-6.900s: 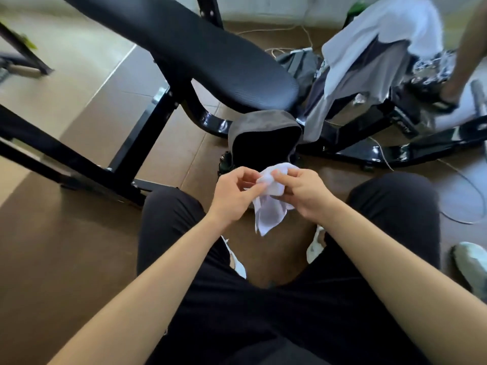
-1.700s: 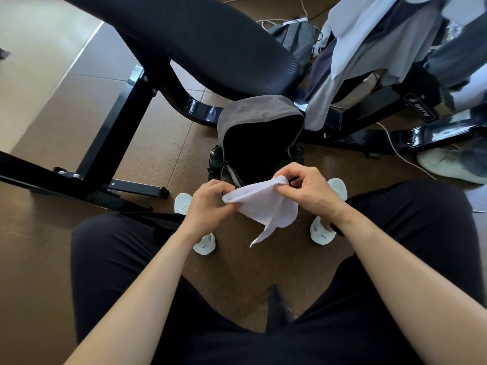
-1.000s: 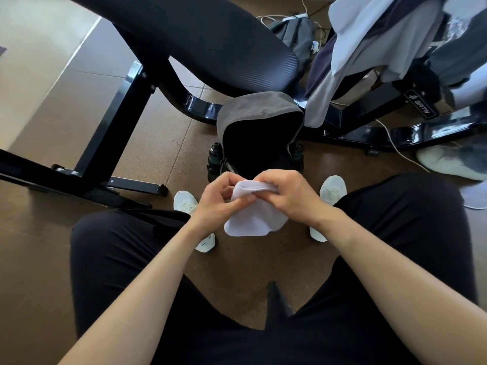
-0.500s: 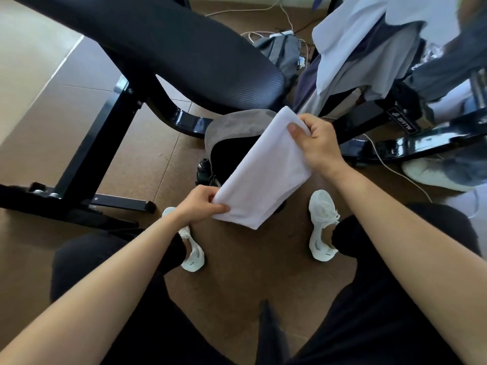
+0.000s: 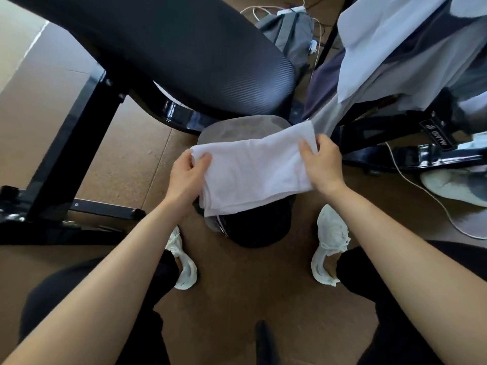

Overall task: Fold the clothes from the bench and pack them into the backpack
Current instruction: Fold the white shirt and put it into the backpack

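Note:
A folded white cloth (image 5: 253, 169) is stretched flat between both hands, right over the open mouth of the grey backpack (image 5: 237, 129) on the floor. My left hand (image 5: 188, 177) pinches the cloth's left end, thumb on top. My right hand (image 5: 322, 163) grips its right end. The backpack's dark opening (image 5: 253, 227) shows below the cloth. More clothes, white and grey (image 5: 395, 56), hang in a heap over the bench frame at the upper right.
The black padded bench seat (image 5: 171, 51) and its steel legs (image 5: 68, 154) stand just behind the backpack. A second grey bag (image 5: 292, 35) and cables lie beyond. My white shoes (image 5: 329, 243) flank the backpack. Another shoe (image 5: 453, 185) lies at right.
The cloth, earlier bunched and being folded between my hands, is now spread into a flat folded rectangle and has been turned level and lowered over the backpack's opening.

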Demonstrator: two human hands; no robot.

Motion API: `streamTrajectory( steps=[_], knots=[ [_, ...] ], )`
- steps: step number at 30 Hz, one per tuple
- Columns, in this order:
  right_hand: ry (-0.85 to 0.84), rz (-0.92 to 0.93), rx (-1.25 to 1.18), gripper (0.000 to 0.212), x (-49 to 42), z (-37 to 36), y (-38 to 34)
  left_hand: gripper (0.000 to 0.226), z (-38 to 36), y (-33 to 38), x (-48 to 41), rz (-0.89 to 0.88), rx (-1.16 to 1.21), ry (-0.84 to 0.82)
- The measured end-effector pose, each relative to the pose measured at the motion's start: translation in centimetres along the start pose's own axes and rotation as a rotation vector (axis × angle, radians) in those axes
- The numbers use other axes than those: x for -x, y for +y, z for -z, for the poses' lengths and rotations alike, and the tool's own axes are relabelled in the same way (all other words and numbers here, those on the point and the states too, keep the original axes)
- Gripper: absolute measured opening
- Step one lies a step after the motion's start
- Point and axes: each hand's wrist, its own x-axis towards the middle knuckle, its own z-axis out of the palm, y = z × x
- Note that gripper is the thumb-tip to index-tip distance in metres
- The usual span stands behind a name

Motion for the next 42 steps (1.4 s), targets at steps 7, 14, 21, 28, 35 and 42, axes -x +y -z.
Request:
streamTrajectory(
  steps=[7, 14, 21, 28, 35, 42],
  knots=[
    [-0.183, 0.155, -0.004, 0.025, 1.7, -2.4, -1.9, 0.024, -1.7, 1.9, 0.8, -0.015, 0.093, -0.102],
    [-0.332, 0.29, 0.047, 0.018, 4.2, -2.7, -2.5, 0.023, -3.4, 1.5, 2.1, -0.018, 0.079, -0.128],
    [-0.447, 0.245, 0.001, 0.012, 5.9, -2.8, -3.4, 0.031, -3.8, 2.3, 3.7, 0.048, 0.189, -0.272],
    [-0.439, 0.096, -0.04, 0.039, 6.5, -3.1, -3.1, 0.029, -2.8, 3.0, 4.0, 0.115, 0.215, -0.368],
    [-0.521, -0.133, -0.342, 0.023, 5.4, -1.7, -4.1, 0.015, -1.9, 1.5, 2.3, 0.09, 0.182, -0.021],
    [-0.411, -0.374, -0.596, 0.017, 4.3, -0.4, -3.5, 0.081, -1.9, 0.7, 3.1, 0.31, 0.223, -0.421]
  ],
)
